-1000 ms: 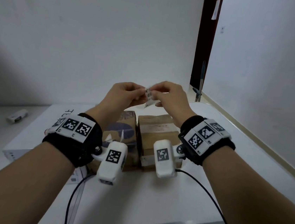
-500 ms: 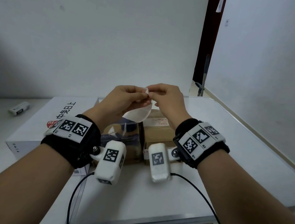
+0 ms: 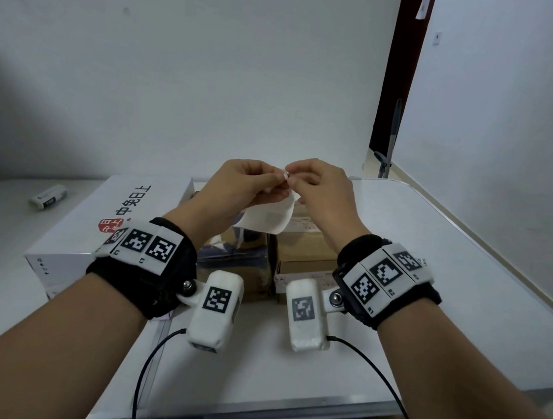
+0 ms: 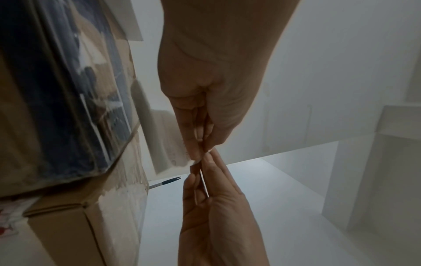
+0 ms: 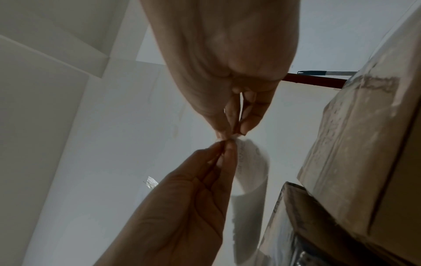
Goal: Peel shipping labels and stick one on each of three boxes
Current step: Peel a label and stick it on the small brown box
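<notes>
White label paper (image 3: 269, 217) is held above the bench (image 3: 451, 263), over the boxes, with its free end curling downward. Left hand (image 3: 236, 187) and right hand (image 3: 322, 190) meet at the upper corner of the sheet. Left-hand fingers (image 4: 205, 172) are closed in a thumb-and-fingertip pinch on that corner. Right-hand fingers (image 5: 227, 158) pinch the same corner from the opposite side, fingertips touching those of the left hand. Whether the label has separated from its backing cannot be determined.

Below the hands, two cardboard boxes stand side by side, touching. The left brown box (image 3: 238, 256) carries dark blue print under clear tape. The right brown box (image 3: 304, 254) bears a white printed sticker with red marks on its near face. Both are closed; contents are not visible. A large white box (image 3: 94, 219) with red and black characters lies flat at the left, also closed. A small white object (image 3: 47, 196) lies at the far left. A pen (image 4: 165, 182) lies on the bench beyond the boxes.
</notes>
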{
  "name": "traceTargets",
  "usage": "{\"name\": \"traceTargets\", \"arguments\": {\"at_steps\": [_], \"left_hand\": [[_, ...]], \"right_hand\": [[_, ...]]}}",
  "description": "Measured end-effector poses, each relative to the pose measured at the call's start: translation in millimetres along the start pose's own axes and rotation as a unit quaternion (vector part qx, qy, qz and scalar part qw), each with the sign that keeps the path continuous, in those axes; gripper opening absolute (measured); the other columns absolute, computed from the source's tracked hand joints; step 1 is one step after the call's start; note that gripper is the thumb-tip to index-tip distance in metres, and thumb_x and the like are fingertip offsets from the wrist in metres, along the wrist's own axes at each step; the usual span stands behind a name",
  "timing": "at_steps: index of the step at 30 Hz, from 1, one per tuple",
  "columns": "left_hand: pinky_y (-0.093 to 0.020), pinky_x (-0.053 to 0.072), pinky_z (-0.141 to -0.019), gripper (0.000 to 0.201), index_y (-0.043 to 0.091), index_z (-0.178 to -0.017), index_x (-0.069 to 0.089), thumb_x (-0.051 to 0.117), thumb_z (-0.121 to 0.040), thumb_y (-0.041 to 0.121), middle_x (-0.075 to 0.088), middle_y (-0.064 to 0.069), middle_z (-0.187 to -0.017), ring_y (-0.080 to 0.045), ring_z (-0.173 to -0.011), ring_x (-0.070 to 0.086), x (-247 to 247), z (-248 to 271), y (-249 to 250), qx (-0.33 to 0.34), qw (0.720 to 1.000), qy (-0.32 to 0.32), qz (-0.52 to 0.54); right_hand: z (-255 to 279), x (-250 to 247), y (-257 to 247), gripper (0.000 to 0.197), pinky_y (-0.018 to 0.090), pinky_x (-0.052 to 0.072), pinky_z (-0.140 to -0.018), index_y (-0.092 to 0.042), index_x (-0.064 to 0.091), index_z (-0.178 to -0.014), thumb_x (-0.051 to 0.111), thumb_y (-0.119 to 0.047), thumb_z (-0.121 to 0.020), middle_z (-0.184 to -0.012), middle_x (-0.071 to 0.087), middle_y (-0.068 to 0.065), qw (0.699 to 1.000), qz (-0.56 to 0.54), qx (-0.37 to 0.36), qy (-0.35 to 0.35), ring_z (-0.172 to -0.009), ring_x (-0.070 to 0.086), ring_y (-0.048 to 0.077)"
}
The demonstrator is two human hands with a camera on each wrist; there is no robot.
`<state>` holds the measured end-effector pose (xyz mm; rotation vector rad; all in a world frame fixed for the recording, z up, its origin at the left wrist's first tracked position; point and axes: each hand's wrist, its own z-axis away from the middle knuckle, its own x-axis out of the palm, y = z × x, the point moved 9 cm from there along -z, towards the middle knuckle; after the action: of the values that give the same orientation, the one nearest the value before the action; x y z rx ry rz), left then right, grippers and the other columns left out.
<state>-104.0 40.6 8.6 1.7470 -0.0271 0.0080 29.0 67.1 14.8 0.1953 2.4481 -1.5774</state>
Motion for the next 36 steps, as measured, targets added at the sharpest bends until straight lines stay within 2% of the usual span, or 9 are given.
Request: {"name": "traceTargets", "arguments": {"at_steps": [4, 7, 12, 19, 28, 32, 36], "left_hand": [[-0.021, 0.057, -0.082, 0.016, -0.008, -0.098, 0.066, 0.058, -0.093, 0.005, 0.068, -0.018, -0.089, -0.021, -0.084, 0.065, 0, 0, -3, -0.005, 1.000, -0.007, -0.004], [-0.022, 0.058, -0.081, 0.022, -0.012, -0.104, 0.064, 0.058, -0.093, 0.006, 0.069, -0.019, -0.091, -0.020, -0.082, 0.067, -1, 1, -3, 0.001, 1.000, 0.003, -0.026], [-0.023, 0.058, -0.080, 0.024, -0.010, -0.103, 0.066, 0.059, -0.093, 0.011, 0.071, -0.019, -0.094, -0.018, -0.079, 0.069, -2, 0, -2, 0.014, 0.996, 0.016, -0.091], [-0.019, 0.058, -0.073, 0.024, -0.011, -0.101, 0.067, 0.059, -0.094, 0.010, 0.070, -0.018, -0.089, -0.012, -0.069, 0.069, -1, -1, -3, 0.017, 0.993, 0.020, -0.111], [-0.018, 0.056, -0.070, 0.021, -0.007, -0.098, 0.069, 0.067, -0.088, 0.011, 0.074, -0.014, -0.087, -0.012, -0.073, 0.071, -2, 2, -4, 0.019, 0.991, 0.032, -0.128], [-0.017, 0.055, -0.067, 0.021, -0.007, -0.096, 0.069, 0.066, -0.089, 0.013, 0.074, -0.014, -0.086, -0.011, -0.068, 0.071, -4, 3, -4, 0.023, 0.990, 0.042, -0.136], [-0.019, 0.058, -0.069, 0.022, -0.009, -0.099, 0.068, 0.062, -0.091, 0.011, 0.073, -0.016, -0.089, -0.010, -0.065, 0.069, -3, 0, -7, 0.014, 0.990, 0.028, -0.141]], "right_hand": [[0, -3, 0, 0.011, 0.033, 0.057, -0.085, -0.013, 0.072, -0.093, 0.067, -0.017, -0.084, -0.089, 0.074, 0.001, 1.000, -0.006, 0.008, -0.001, -0.087, 0.069, 0.012], [1, -4, 1, 0.012, 0.037, 0.057, -0.087, -0.013, 0.074, -0.091, 0.070, -0.020, -0.082, -0.087, 0.075, 0.002, 1.000, -0.013, 0.015, -0.007, -0.086, 0.070, 0.014], [3, -4, 2, 0.011, 0.039, 0.058, -0.085, -0.012, 0.074, -0.088, 0.072, -0.020, -0.081, -0.086, 0.075, 0.005, 1.000, -0.010, 0.022, -0.012, -0.083, 0.072, 0.018], [4, -6, 4, 0.010, 0.039, 0.059, -0.083, -0.008, 0.075, -0.088, 0.068, -0.013, -0.083, -0.083, 0.074, 0.008, 0.999, -0.011, 0.031, -0.002, -0.081, 0.073, 0.023], [7, -4, 10, 0.007, 0.038, 0.059, -0.084, -0.009, 0.073, -0.087, 0.071, -0.013, -0.081, -0.085, 0.074, 0.009, 0.999, -0.020, 0.050, 0.002, -0.083, 0.073, 0.022], [9, -5, 12, 0.005, 0.039, 0.059, -0.083, -0.010, 0.072, -0.086, 0.071, -0.014, -0.082, -0.084, 0.074, 0.008, 0.998, -0.022, 0.056, 0.001, -0.080, 0.074, 0.019], [9, -5, 11, 0.004, 0.037, 0.060, -0.083, -0.012, 0.072, -0.080, 0.069, -0.013, -0.083, -0.083, 0.075, 0.007, 0.998, -0.014, 0.059, -0.015, -0.078, 0.075, 0.017]]}}
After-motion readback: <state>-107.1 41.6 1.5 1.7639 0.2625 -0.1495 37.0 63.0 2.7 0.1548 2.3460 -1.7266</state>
